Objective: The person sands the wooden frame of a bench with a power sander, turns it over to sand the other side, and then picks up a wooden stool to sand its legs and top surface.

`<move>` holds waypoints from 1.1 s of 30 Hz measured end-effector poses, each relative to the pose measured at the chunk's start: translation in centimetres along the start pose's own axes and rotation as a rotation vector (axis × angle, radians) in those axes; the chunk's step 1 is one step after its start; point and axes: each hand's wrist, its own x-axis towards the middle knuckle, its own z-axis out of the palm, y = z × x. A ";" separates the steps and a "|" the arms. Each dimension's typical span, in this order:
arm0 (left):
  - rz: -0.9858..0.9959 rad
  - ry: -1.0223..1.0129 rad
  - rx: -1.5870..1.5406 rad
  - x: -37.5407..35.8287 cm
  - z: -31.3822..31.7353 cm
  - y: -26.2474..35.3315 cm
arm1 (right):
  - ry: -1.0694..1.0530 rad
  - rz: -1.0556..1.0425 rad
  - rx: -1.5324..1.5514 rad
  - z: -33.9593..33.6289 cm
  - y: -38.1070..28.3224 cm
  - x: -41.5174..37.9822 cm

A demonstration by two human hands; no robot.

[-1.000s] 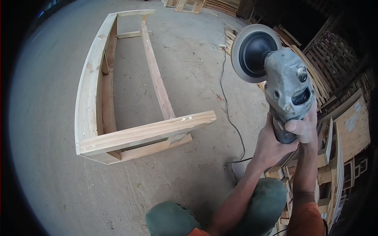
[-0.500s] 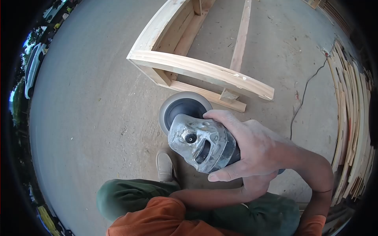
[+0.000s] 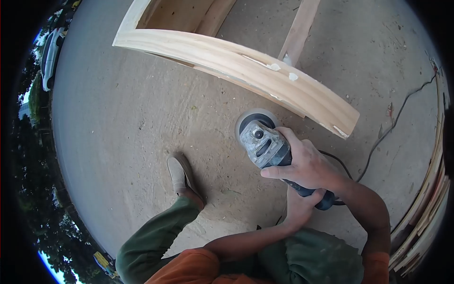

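An angle grinder with a scuffed metal head and dark body is held up in both hands. My right hand wraps round its body just behind the head, thumb and forefinger on either side. Beneath and behind it, my left hand grips the rear of the body. The round grey disc at the tool's front looks blurred at its rim. Just beyond it stands a pale wooden frame, its curved near rail marked with white filler patches. In the view the disc lies just below the rail; contact cannot be made out.
A black power cord runs across the concrete floor on the right. Long wooden strips are stacked at the right edge. My shoe is planted at lower left, and a white vehicle stands far left.
The grinder now appears farther from the camera and further right, with both hands still on it. The frame shows larger and nearer, and my leg is stretched further forward.
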 end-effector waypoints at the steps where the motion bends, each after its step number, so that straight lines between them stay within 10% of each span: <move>1: -0.014 -0.020 -0.034 0.9 0.1 -0.1 | 0.071 -0.014 0.013 0.1 1.2 0.7; 33: -0.065 -0.008 -0.077 5.4 -1.1 2.6 | 0.130 -0.062 0.101 -0.4 2.0 5.9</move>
